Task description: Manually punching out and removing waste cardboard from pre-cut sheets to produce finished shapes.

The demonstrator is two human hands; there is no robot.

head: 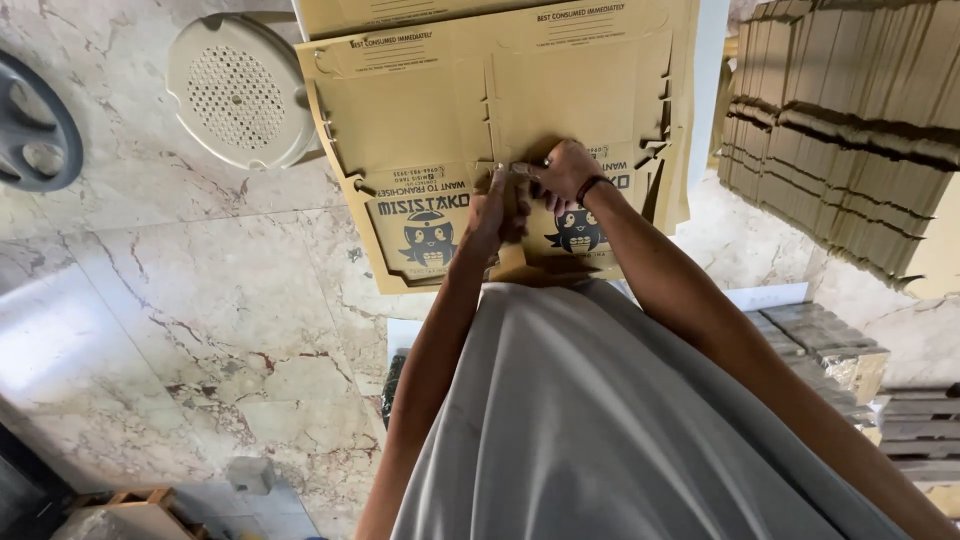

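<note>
Both hands pinch a flap at the near middle of the flat die-cut cardboard sheet (500, 110): left hand (492, 205) beside right hand (562, 172). Uneven pulling could tear the perforated flap or crease the sheet crookedly.

A flat, die-cut tan cardboard box blank (450, 110) lies at twelve o'clock, printed in black with two owl-like figures at its near edge. Stacks of folded tan cardboard (850, 130) stand at two o'clock. Wrapped grey-brown bundles (825, 345) sit at three o'clock.
</note>
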